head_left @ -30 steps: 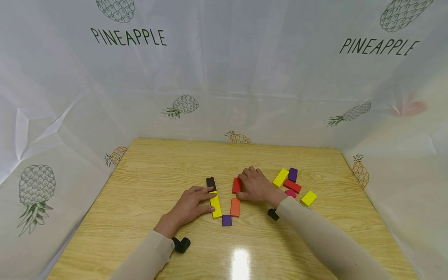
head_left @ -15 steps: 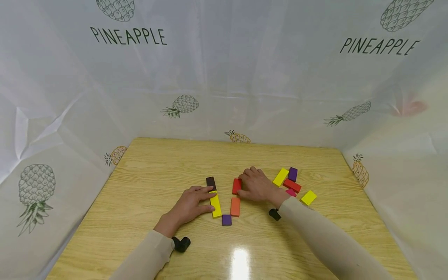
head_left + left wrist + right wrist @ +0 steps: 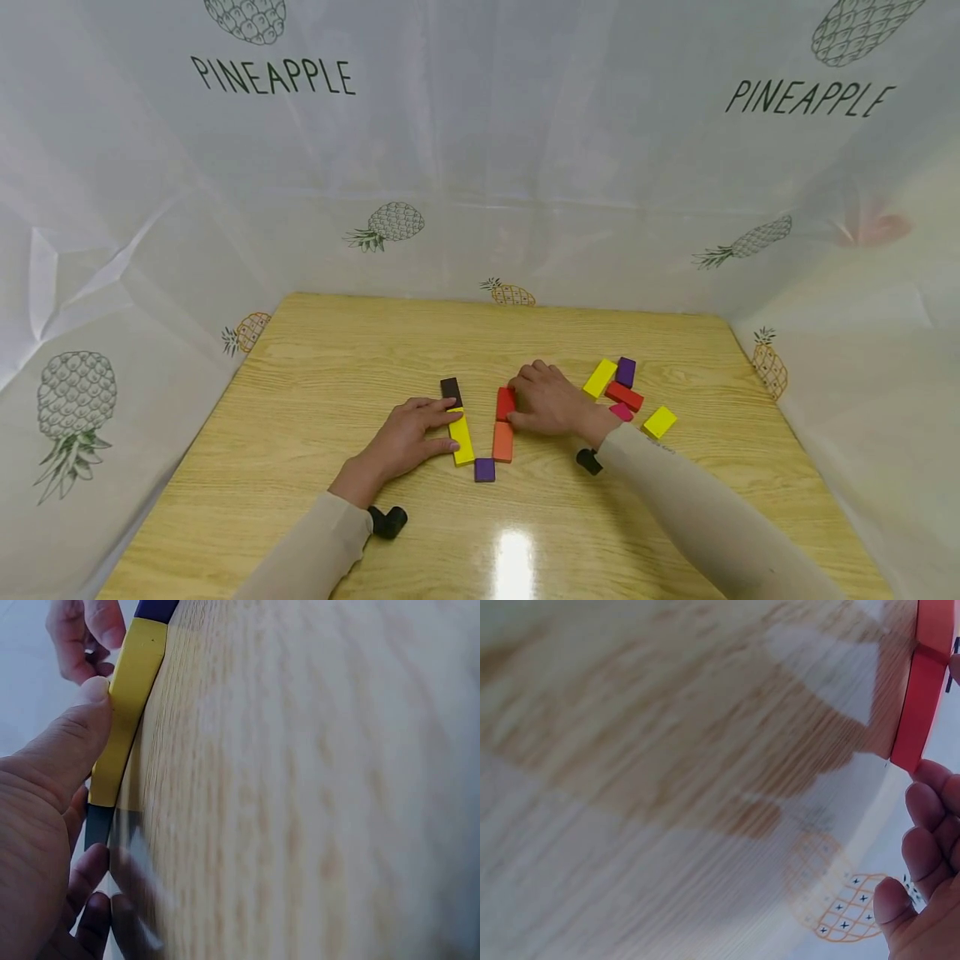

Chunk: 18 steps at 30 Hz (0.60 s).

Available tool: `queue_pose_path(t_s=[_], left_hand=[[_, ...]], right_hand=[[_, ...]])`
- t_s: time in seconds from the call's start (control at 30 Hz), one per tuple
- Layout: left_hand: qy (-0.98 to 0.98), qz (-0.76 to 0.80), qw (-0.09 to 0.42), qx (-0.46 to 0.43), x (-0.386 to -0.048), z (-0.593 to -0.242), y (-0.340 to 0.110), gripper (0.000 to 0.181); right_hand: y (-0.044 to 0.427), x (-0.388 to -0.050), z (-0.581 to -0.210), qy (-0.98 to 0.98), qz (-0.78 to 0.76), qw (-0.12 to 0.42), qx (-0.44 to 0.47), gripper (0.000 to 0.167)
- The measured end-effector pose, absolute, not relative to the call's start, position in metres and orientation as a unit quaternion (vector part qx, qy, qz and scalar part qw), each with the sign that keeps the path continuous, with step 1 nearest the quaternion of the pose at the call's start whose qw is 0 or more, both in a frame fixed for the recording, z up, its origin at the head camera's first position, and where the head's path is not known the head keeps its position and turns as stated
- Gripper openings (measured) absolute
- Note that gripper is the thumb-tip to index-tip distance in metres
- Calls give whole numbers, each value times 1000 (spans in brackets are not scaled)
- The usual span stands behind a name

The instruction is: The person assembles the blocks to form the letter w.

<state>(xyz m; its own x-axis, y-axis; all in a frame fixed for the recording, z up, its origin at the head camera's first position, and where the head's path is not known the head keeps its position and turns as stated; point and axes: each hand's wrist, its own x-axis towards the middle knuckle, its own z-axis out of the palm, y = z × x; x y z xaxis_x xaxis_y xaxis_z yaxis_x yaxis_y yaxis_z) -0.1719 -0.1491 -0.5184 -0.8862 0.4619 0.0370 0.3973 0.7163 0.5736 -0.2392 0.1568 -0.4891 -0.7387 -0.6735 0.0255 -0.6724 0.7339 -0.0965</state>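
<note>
At the middle of the table [image 3: 360, 333], the right hand [image 3: 551, 402] is pinching the red block [image 3: 505, 405], a fingertip bending against the end facing the far edge and the thumb lying by the other end, which is meeting the orange block [image 3: 503, 442]. Doing this well is probably calling for light, straight pressure toward the near edge, so neither block is skewing. The left hand [image 3: 405, 435] is resting with fingers fairly straight, its thumb touching the yellow block [image 3: 462, 442] and its fingertips lying where that block is joining the black block [image 3: 452, 392]; pressing hard there could be shifting the row. The purple block [image 3: 484, 471] is sitting closest to the near edge, between both rows' ends, and is likely leaving little room for sliding. Toward the right edge, a second yellow block [image 3: 600, 379], second purple block [image 3: 626, 372], second red block [image 3: 624, 397], pink block [image 3: 621, 412] and third yellow block [image 3: 660, 422] are lying loose; the right sleeve [image 3: 675, 492] is crossing in front of them.
</note>
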Motion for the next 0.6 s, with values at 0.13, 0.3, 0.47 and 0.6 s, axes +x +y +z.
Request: queue_pose_path(t_s=[0.13,0.3,0.47,0.6], left_hand=[[925,296,57,230,-172,-518,-149,53],[925,298,57,230,-171,-517,-148,53],[923,303,54,232,-171,-518,-149,52],[922,306,53,233,-171,-517,-149,52]], right_hand=[[156,-239,-489,929,-52,7,-366,51],[155,-239,-489,929,-49,8,-367,51],[156,-239,-489,927,-49,5,-371,51],[156,-239,-489,927,-46,6,-372,52]])
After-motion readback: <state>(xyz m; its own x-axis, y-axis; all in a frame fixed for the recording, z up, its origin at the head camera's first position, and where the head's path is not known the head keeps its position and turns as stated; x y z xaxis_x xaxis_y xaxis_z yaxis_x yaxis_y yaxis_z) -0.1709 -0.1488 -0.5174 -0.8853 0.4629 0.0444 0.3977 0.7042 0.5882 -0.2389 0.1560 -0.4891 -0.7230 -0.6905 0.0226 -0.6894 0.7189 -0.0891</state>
